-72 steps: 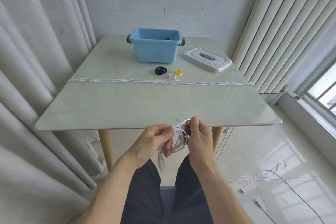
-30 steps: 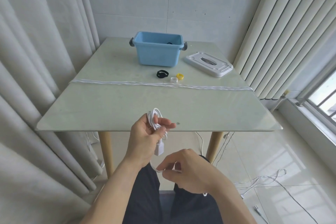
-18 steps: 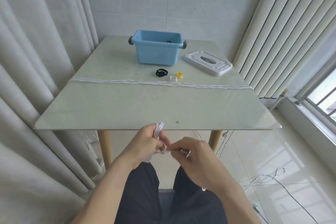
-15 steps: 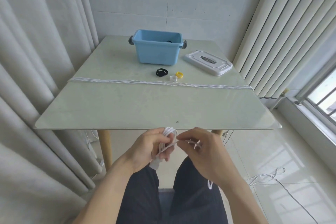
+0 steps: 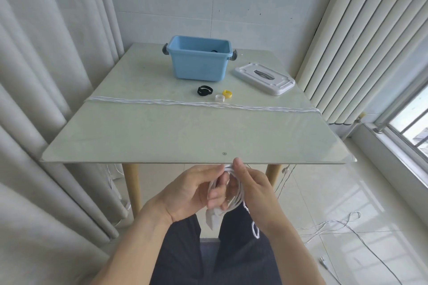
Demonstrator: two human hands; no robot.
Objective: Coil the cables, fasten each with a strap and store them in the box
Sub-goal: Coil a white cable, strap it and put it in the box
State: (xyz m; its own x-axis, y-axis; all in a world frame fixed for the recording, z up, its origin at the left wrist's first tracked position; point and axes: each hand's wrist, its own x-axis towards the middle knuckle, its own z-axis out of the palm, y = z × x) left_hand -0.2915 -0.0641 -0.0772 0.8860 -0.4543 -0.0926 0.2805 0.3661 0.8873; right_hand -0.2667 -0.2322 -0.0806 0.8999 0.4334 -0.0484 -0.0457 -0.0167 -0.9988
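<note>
A white cable coil [image 5: 235, 194] hangs between my hands just below the table's near edge. My left hand [image 5: 194, 192] grips its loops, and the white plug [image 5: 212, 218] dangles under that hand. My right hand [image 5: 252, 190] pinches the top of the coil from the right. A blue box [image 5: 199, 61] stands open at the back of the table. In front of it lie a black strap [image 5: 205, 90], a white strap [image 5: 219, 98] and a yellow strap [image 5: 227, 93]. Several white cables [image 5: 162, 101] stretch straight across the table.
The box's white lid [image 5: 264, 76] lies right of the box. The table [image 5: 185, 136] is pale green glass on wooden legs. More white cable [image 5: 333, 224] trails on the floor at the right. Curtains hang left, vertical blinds right.
My right hand has come up from below and brought another turn of cable onto the coil. Both hands now meet at the top of the coil, just under the table edge.
</note>
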